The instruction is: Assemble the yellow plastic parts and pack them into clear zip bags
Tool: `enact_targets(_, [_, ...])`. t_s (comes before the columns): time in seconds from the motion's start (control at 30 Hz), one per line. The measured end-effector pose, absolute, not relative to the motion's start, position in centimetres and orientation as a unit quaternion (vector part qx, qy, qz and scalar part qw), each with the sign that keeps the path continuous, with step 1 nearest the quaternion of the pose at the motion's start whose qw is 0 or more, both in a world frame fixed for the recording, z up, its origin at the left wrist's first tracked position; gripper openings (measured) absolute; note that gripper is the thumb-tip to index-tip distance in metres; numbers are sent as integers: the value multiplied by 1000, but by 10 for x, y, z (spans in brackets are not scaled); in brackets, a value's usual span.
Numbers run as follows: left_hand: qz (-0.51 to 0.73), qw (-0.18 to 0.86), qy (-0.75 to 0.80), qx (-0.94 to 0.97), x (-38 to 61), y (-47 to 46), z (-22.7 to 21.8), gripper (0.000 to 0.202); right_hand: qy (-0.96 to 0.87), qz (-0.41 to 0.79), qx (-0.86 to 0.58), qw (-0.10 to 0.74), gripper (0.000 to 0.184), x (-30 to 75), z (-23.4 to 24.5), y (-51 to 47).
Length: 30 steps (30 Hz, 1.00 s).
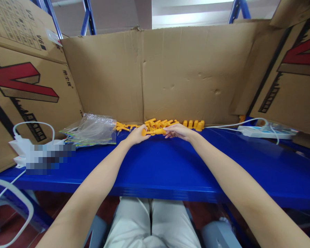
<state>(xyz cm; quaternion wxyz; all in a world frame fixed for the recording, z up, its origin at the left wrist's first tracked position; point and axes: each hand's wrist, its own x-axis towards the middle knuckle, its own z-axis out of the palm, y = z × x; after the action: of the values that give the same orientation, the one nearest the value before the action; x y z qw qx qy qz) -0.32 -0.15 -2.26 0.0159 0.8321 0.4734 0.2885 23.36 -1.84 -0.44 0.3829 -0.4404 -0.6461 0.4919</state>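
Observation:
Both my arms reach out over a blue shelf (170,165). My left hand (137,135) is closed round one end of a long yellow plastic piece (156,131). My right hand (177,131) pinches the other end of the same piece with its fingertips. Just behind my hands lies a heap of similar yellow plastic pieces (158,123) against the cardboard wall. To its right stands a short row of small yellow caps (194,124).
Brown cardboard (186,72) walls the shelf at the back and both sides. A pile of clear plastic bags (91,130) lies at the left. A white charger with cable (20,146) sits far left. A white power strip (266,132) with cords lies at the right.

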Motion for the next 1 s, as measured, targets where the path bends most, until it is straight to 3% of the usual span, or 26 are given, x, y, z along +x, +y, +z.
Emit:
enact_targets(0.13, [305, 28, 464, 831, -3, -2, -23, 32, -613, 523, -423, 415, 13, 230, -5, -17])
enact_targets(0.23, [363, 63, 423, 828, -2, -3, -23, 55, -566, 552, -375, 484, 9, 226, 1, -17])
enact_targets(0.33, [412, 68, 413, 809, -1, -1, -23, 75, -541, 528, -339, 560, 20, 223, 11, -15])
enact_targets(0.43, [414, 39, 440, 796, -2, 3, -24, 65, -557, 421, -313, 644, 29, 222, 21, -7])
enact_targets(0.53, [361, 16, 476, 802, -3, 5, -25, 30, -599, 277, -310, 684, 32, 217, 24, 4])
enact_targets(0.6, [313, 6, 493, 812, -3, 4, -24, 18, -637, 200, -340, 663, 31, 210, 22, 11])
enact_targets(0.8, [245, -3, 505, 827, -1, -3, -21, 19, -744, 20, -421, 518, 30, 190, 5, 29])
enact_targets(1.0, [224, -11, 509, 831, 0, -1, -23, 21, -795, -47, -440, 415, 36, 181, -8, 39])
